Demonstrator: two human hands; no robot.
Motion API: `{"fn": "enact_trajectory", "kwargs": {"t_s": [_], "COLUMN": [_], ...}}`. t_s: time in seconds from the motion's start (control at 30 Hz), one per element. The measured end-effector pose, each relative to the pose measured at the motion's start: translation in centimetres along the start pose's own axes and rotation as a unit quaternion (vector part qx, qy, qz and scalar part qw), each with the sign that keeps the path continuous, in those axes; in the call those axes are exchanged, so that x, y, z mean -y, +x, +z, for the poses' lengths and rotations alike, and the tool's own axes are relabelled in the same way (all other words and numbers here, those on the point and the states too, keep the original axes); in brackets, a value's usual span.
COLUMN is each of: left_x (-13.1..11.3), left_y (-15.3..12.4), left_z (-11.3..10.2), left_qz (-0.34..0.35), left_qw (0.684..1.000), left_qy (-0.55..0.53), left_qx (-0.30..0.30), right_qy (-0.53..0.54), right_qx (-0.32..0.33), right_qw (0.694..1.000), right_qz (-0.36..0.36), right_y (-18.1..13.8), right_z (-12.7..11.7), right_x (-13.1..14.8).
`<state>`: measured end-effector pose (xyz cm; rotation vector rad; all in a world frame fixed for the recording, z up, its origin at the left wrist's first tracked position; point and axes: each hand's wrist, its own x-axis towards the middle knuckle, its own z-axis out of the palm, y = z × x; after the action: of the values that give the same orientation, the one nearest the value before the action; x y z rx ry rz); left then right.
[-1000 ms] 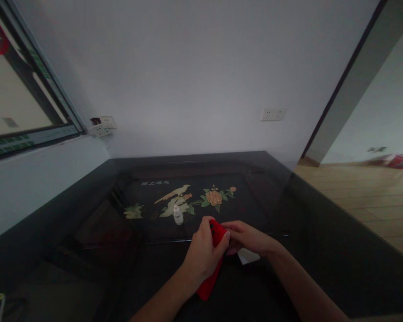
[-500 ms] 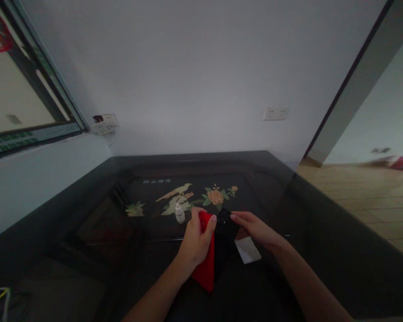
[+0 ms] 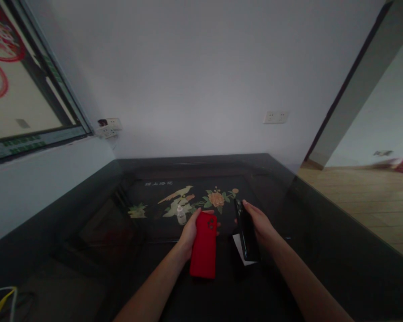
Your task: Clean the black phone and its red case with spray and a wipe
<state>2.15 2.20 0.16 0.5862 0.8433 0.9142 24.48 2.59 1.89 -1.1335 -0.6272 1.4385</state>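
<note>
My left hand [image 3: 190, 232] is wrapped round a red phone case [image 3: 204, 250], its back with the camera cutouts facing up toward me. My right hand [image 3: 260, 223] grips a black phone [image 3: 247, 237] by its right side, tilted so that a long edge shows. Case and phone are apart, with a strip of dark table between them. Partly covered by the phone, a white cloth or paper piece [image 3: 237, 246] lies on the table. Just beyond my left hand stands a small clear bottle [image 3: 181, 216] with a white cap.
The glossy dark table [image 3: 144, 286] has a bird and flower picture [image 3: 216, 198] on its top. Behind it rises a white wall with a socket plate [image 3: 276, 117]. Cables [image 3: 3, 304] show at the lower left, and a window [image 3: 23, 89] at the upper left.
The red case has turned so its back faces me. The black phone has moved right, away from the case, and now stands over part of the white piece.
</note>
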Motion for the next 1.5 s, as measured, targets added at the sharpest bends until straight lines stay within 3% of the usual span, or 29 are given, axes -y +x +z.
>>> {"fn": "enact_trajectory", "kwargs": {"t_s": [0.07, 0.13, 0.23, 0.33, 0.57, 0.73, 1.03, 1.17, 1.23, 1.37, 1.43, 1.5], "left_x": [0.2, 0.4, 0.7, 1.2, 2.2, 2.5, 3.0, 2.3, 1.7, 0.6, 0.5, 0.6], "left_y": [0.3, 0.4, 0.4, 0.2, -0.2, -0.1, 0.1, -0.7, -1.6, -3.5, -4.2, -4.6], "left_z": [-0.2, -0.4, -0.5, -0.5, 0.0, 0.0, -0.1, 0.5, 1.1, 1.9, 2.2, 2.4], "left_qz": [0.033, 0.108, 0.239, 0.322, 0.31, 0.281, 0.281, 0.295, 0.321, 0.377, 0.383, 0.372], "left_qw": [0.997, 0.976, 0.899, 0.81, 0.683, 0.625, 0.619, 0.642, 0.676, 0.752, 0.766, 0.76], "left_qy": [0.066, 0.168, 0.337, 0.462, 0.643, 0.707, 0.715, 0.69, 0.654, 0.541, 0.509, 0.515], "left_qx": [-0.034, -0.085, -0.145, -0.163, -0.155, -0.174, -0.166, -0.153, -0.112, 0.029, 0.089, 0.139], "right_qy": [-0.011, -0.011, 0.001, 0.009, -0.016, -0.032, -0.04, -0.033, -0.018, 0.031, 0.043, 0.055], "right_qx": [-0.005, -0.003, -0.012, -0.008, 0.012, 0.014, 0.053, 0.061, 0.068, 0.102, 0.11, 0.111], "right_qw": [1.0, 1.0, 1.0, 1.0, 1.0, 0.999, 0.998, 0.998, 0.997, 0.993, 0.989, 0.984], "right_qz": [0.006, 0.006, 0.009, 0.013, 0.006, 0.02, 0.015, 0.006, 0.009, 0.051, 0.092, 0.126], "right_y": [-0.2, -0.3, -0.6, -0.7, -0.8, -1.2, -0.6, -0.3, -0.4, -0.9, -1.1, -1.3], "right_z": [0.1, 0.1, 0.4, 0.7, 0.8, 1.3, 1.1, 1.0, 1.2, 1.6, 1.7, 1.8], "right_x": [0.0, 0.1, 0.2, 0.0, -0.5, -0.5, -1.7, -2.3, -2.4, -2.3, -2.2, -2.3]}}
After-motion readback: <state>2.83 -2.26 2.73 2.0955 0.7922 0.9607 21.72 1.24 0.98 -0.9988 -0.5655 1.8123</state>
